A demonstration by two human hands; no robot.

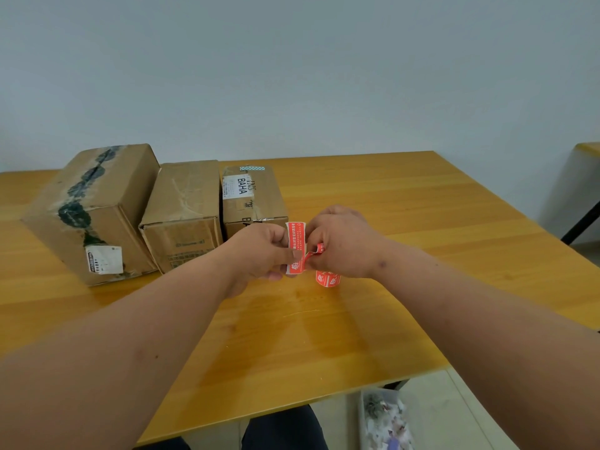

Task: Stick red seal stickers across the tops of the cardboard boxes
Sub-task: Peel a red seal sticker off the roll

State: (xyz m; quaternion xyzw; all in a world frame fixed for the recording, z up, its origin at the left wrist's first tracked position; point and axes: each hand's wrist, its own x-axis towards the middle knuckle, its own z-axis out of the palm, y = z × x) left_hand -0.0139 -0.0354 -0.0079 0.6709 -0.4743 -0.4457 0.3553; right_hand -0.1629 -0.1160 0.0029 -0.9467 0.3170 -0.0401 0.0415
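Sticker strip partly behind both thumbs, its print too small to read, bin cut off by bottom edge

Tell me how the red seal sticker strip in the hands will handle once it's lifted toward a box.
The red sticker strip is thin and already bends between the left hand and right hand, so it is probably floppy and very light. Its peeled end likely clings to fingers or itself.

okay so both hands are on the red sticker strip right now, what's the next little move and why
Probably finish peeling: the left hand pinches the red seal sticker upright while the right hand grips the sticker strip curling away at its lower edge. None of the three cardboard boxes shows a red seal on top yet.
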